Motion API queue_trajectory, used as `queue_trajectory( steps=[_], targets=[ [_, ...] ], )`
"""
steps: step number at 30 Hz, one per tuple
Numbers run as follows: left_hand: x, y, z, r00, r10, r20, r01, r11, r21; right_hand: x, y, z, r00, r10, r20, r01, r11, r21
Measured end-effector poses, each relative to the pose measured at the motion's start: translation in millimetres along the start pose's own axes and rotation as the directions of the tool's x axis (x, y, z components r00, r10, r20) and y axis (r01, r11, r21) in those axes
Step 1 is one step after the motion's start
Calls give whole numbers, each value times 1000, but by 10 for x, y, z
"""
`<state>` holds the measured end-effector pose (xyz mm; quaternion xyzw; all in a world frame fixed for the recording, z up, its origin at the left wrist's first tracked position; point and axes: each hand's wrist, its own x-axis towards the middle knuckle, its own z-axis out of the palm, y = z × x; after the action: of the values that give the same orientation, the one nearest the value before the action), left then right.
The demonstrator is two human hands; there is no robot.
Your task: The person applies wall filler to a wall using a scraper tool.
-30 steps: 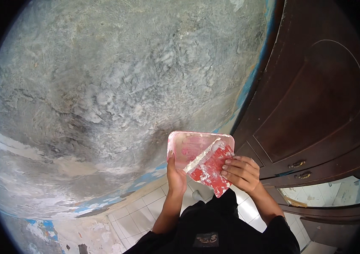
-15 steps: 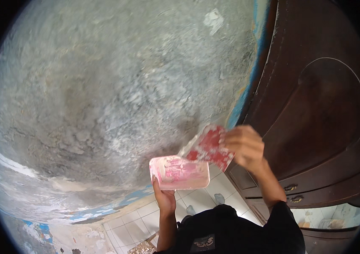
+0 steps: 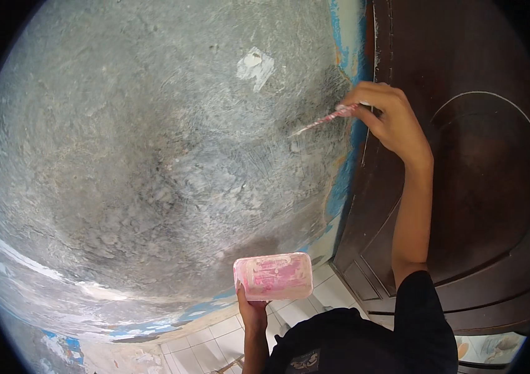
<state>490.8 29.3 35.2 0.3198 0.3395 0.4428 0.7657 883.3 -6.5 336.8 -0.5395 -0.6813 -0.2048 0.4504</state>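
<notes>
My left hand (image 3: 255, 316) grips a pink rectangular plastic tub (image 3: 280, 277) by its left end, low in front of my body. Whitish paste is smeared over the inside of the tub. Higher up and to the right, my right hand (image 3: 396, 118) pinches a red putty spreader (image 3: 326, 121), seen almost edge-on and flecked with white. The blade points left at the grey plastered wall (image 3: 152, 124); whether its edge touches the surface I cannot tell. A white patch (image 3: 255, 67) marks the wall up and left of the blade.
A dark brown wooden cabinet (image 3: 477, 174) stands close on the right, beside my right forearm. Blue paint strips (image 3: 340, 187) run along the wall's right border. Below lie white floor tiles (image 3: 205, 346). Peeling white and blue areas (image 3: 109, 296) line the wall's lower left.
My right hand has moved up with the spreader, away from the tub to the upper wall, and the blade has turned edge-on. The tub has shifted slightly down and right in view.
</notes>
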Motion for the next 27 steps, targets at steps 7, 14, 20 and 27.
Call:
queue_trajectory(
  steps=[7, 14, 20, 27],
  targets=[
    [0, -115, 156, 1000, 0, 3, 0, 1000, -14, 556, 526, 68, 996, -77, 50, 77, 997, 0],
    [-89, -112, 152, 999, -34, -37, 35, 999, 38, 918, 220, -54, 996, -14, -92, -5, 978, -208],
    [-103, -153, 117, 996, 2, -86, 6, 996, 92, 887, 171, -271, 908, -170, -384, 247, 955, 161],
    [-195, -229, 217, 998, -5, -55, 10, 997, 81, 109, 57, 61, 985, -96, -142, 105, 993, 53]
  ],
)
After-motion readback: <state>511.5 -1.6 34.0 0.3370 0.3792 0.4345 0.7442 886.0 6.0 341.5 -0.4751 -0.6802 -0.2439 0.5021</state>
